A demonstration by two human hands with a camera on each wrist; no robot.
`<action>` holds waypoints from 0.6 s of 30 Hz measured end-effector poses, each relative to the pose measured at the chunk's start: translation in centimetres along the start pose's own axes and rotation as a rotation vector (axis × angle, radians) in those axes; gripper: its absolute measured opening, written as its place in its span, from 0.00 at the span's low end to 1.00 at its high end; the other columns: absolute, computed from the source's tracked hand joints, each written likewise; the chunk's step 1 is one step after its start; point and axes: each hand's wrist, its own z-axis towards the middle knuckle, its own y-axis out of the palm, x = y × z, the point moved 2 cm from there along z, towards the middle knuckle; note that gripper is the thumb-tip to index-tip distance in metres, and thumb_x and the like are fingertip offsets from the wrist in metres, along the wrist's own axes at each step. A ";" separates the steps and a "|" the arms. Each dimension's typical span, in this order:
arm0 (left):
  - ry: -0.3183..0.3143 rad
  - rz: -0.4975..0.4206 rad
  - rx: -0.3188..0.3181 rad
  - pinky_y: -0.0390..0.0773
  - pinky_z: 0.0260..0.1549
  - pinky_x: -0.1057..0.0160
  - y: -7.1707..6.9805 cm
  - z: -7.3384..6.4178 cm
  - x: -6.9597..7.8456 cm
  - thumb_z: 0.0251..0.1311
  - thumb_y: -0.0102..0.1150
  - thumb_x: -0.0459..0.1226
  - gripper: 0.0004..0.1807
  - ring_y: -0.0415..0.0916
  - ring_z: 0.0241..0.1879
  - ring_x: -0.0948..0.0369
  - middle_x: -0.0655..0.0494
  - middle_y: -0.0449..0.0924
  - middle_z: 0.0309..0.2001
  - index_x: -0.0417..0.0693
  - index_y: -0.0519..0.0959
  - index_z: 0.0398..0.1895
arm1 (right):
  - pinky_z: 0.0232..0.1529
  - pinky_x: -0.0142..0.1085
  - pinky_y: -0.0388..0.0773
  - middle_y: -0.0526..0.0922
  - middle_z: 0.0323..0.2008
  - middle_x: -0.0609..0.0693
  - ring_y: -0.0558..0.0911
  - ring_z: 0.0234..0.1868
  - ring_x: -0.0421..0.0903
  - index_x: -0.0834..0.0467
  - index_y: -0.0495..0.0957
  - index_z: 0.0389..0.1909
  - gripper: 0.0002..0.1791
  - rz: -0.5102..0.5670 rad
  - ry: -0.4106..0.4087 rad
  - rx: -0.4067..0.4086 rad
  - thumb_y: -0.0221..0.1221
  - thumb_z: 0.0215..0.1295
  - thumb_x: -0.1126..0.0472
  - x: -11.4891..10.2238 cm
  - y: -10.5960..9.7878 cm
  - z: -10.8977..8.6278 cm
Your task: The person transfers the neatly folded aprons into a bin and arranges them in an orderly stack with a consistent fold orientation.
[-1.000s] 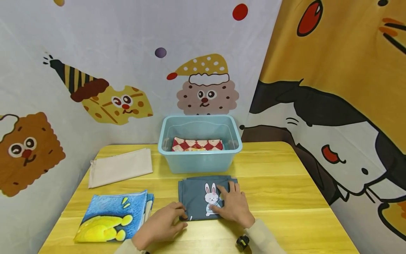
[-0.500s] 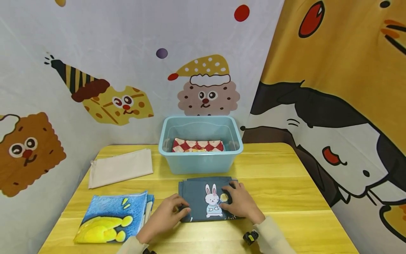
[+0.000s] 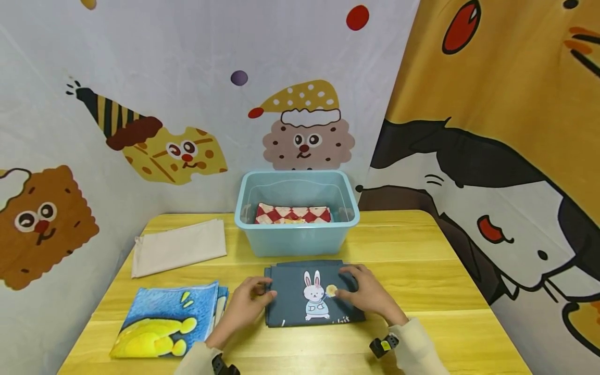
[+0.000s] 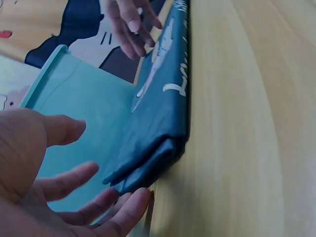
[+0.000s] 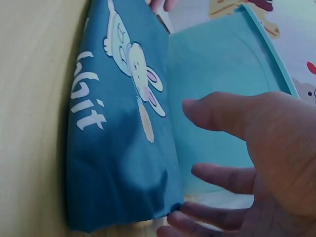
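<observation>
One left hand (image 3: 246,304) and one right hand (image 3: 371,296), fingers loose and unclenched, flank a folded rabbit-print cloth (image 3: 313,294) on the yellow table (image 3: 422,276), before a blue bin (image 3: 296,242); from my remote post, I cannot tell whether fingertips touch it.

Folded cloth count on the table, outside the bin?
3: the dark rabbit-print cloth between left hand and right hand, the blue-and-yellow cloth to its left, and the pale cloth behind that one, left of the bin. Anything tucked underneath would be hidden.
</observation>
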 end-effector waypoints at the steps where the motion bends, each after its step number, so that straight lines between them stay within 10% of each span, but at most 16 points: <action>1: -0.032 -0.030 -0.004 0.84 0.43 0.56 0.0 0.0 -0.1 0.65 0.69 0.42 0.22 0.82 0.50 0.52 0.44 0.80 0.57 0.44 0.81 0.60 | 0.64 0.62 0.75 0.72 0.68 0.63 0.75 0.66 0.62 0.55 0.77 0.65 0.34 0.006 0.012 0.004 0.73 0.60 0.47 0.1 -0.1 0.0; 8: -0.188 -0.239 -0.037 0.86 0.34 0.53 0.0 0.2 -0.5 0.67 0.67 0.37 0.34 0.83 0.44 0.53 0.32 0.73 0.63 0.38 0.67 0.73 | 0.54 0.53 0.83 0.76 0.65 0.65 0.81 0.58 0.59 0.64 0.69 0.71 0.42 0.105 0.161 -0.007 0.73 0.60 0.51 0.6 -0.4 -0.4; 18: -0.198 -0.119 -0.032 0.84 0.26 0.59 0.9 0.4 0.8 0.59 0.71 0.32 0.39 0.81 0.33 0.59 0.35 0.79 0.50 0.32 0.67 0.72 | 0.52 0.51 0.83 0.81 0.55 0.64 0.81 0.51 0.55 0.69 0.69 0.68 0.43 0.120 0.305 0.011 0.73 0.59 0.49 0.2 -0.3 0.0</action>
